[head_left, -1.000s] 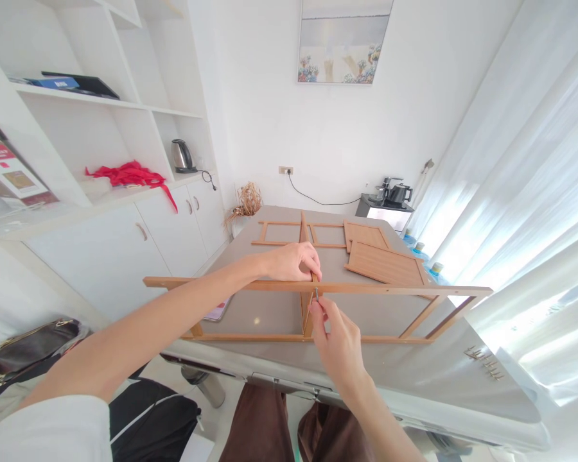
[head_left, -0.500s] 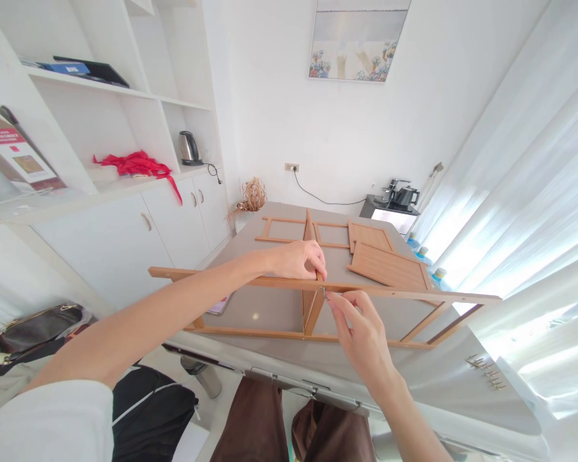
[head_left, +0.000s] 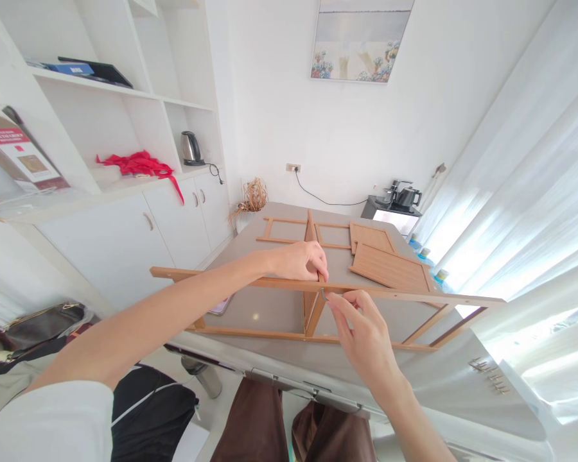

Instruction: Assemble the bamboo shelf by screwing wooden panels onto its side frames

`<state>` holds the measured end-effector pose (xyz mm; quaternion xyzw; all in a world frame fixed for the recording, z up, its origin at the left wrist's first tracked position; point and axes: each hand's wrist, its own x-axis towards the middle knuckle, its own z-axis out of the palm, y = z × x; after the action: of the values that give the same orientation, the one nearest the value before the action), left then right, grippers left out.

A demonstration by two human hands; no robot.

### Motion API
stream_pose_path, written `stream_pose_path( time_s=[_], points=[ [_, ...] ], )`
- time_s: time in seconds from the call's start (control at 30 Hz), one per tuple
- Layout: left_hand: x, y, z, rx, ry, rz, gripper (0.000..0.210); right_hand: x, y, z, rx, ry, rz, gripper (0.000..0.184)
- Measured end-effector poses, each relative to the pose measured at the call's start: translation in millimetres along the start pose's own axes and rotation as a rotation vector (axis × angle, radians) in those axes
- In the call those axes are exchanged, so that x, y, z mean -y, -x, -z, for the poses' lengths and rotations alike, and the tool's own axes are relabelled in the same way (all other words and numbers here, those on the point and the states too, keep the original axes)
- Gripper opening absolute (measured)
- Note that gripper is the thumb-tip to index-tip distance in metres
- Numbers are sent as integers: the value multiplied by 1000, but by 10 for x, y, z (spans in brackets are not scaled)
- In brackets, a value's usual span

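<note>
A wooden frame (head_left: 414,296) stands on its edge along the near side of the grey table (head_left: 270,311), with a shelf panel (head_left: 310,224) meeting it at the middle. My left hand (head_left: 302,260) reaches over the top rail, its fingers closed round the end of that panel at the joint. Just in front of the rail, my right hand (head_left: 362,324) pinches a small bent metal hex key (head_left: 323,294) between thumb and fingers. The key's tip is at the rail by the joint; whether it sits in a screw is too small to tell.
Two wooden panels (head_left: 390,264) lie at the table's right, behind the frame. Another ladder-like frame (head_left: 284,240) is at the far side. Several screws (head_left: 489,375) lie near the right corner. A phone (head_left: 220,305) rests under the left arm.
The hex key has turned slightly in my right hand. My left hand keeps its hold at the joint, and the view has shifted a little.
</note>
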<state>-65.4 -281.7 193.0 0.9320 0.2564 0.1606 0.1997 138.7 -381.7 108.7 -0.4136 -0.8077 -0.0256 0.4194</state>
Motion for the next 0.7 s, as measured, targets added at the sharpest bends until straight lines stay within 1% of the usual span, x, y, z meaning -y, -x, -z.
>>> stream_pose_path(
  time_s=[0.23, 0.57, 0.7],
  points=[
    [24, 11, -11, 1, 8, 7, 22, 107, -110, 191, 81, 135, 69, 23],
    [-24, -4, 6, 13, -23, 14, 23, 181, -202, 297, 174, 279, 105, 27],
    [-2, 1, -3, 4, -12, -7, 24, 233, -271, 355, 262, 363, 103, 24]
  ],
)
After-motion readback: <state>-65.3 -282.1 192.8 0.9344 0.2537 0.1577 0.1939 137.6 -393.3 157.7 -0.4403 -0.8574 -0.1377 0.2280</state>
